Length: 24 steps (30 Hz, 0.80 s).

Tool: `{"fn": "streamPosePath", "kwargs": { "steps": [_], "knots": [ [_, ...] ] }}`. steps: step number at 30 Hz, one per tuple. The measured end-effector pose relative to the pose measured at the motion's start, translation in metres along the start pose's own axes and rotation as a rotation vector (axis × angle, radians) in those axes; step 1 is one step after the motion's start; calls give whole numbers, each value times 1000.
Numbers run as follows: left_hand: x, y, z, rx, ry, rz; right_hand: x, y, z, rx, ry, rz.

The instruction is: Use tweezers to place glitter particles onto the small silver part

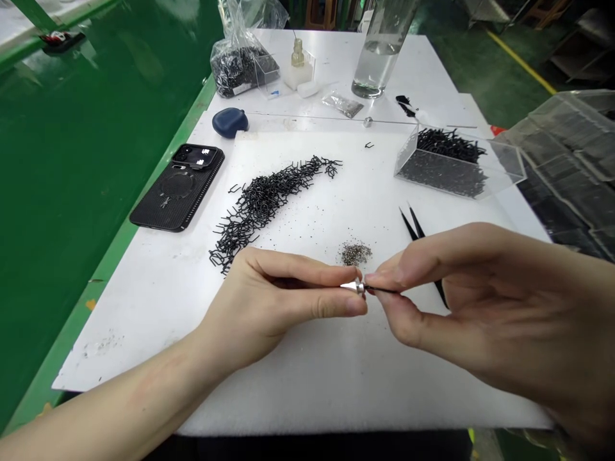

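Between its thumb and fingers, my left hand (281,291) pinches a small silver metal fitting (354,287). My right hand (456,301) is closed on a thin black piece (385,291), whose left end meets the fitting's right end. Whether that end sits inside the fitting, I cannot tell. Just beyond the fingertips lies a little heap of tiny metallic bits (355,253). Black tweezers (416,224) rest on the white board, partly covered by my right hand. A long pile of small black forked pieces (269,197) spreads behind my left hand.
A clear box (408,163) of black pieces stands at the right. On the left are a black phone (177,187) and a dark blue object (229,121). Farther back stand a plastic bag (235,64), a small bottle (298,67) and a glass of clear liquid (377,67).
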<state>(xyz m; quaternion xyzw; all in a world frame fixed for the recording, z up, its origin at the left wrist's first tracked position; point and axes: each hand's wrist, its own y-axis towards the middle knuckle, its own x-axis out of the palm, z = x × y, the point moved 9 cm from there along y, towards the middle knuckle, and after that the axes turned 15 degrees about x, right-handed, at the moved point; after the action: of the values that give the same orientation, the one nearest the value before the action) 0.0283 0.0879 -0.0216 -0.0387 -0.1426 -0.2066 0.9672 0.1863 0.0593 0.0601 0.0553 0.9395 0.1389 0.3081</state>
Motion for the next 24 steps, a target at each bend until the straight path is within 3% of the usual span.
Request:
{"fn": "streamPosePath", "kwargs": {
  "steps": [14,19,24],
  "knots": [
    [2,-1,4,19,6,10,4,5,-4,-32,141,-102],
    [1,0,3,24,13,10,6,6,6,41,137,-91],
    [1,0,2,20,-12,33,5,6,5,17,174,-90]
  ]
}}
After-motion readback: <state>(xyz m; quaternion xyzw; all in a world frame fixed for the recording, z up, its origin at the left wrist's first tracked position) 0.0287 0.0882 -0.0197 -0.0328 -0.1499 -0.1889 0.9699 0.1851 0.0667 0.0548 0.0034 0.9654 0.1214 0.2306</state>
